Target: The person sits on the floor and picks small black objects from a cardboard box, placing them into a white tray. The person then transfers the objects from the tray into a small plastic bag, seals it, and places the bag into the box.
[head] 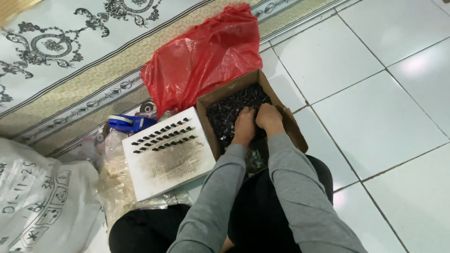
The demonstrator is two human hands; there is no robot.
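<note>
Digging into the box [281, 110], both hands work among the small black parts [234, 110] that fill it nearly to the rim. The left hand [245, 125] and the right hand [269, 117] lie side by side, knuckles up, touching or nearly so, with fingers curled down into the heap; whether the fingertips pinch a part or only rake through them cannot be told, since the tips are buried. The box sits on the tiled floor just ahead of the person's knees, its near wall hidden behind the grey sleeves. Just beside the box, on its left, lies a white board [171, 164], tilted a little. A few short rows of black parts [161, 137] stand set along its far end, while the larger near part of the board is bare apart from a dark smudge. Judging by that, the laying-out is at an early stage: a small share of the board is filled, and a great heap is left in the box. Behind the box a red bag [206, 56] slumps against a patterned rug [70, 47]. A blue tape dispenser [129, 122] lies beyond the board, clear plastic bags [115, 182] lie under and beside it, and a white sack [42, 201] sits at far left.
</note>
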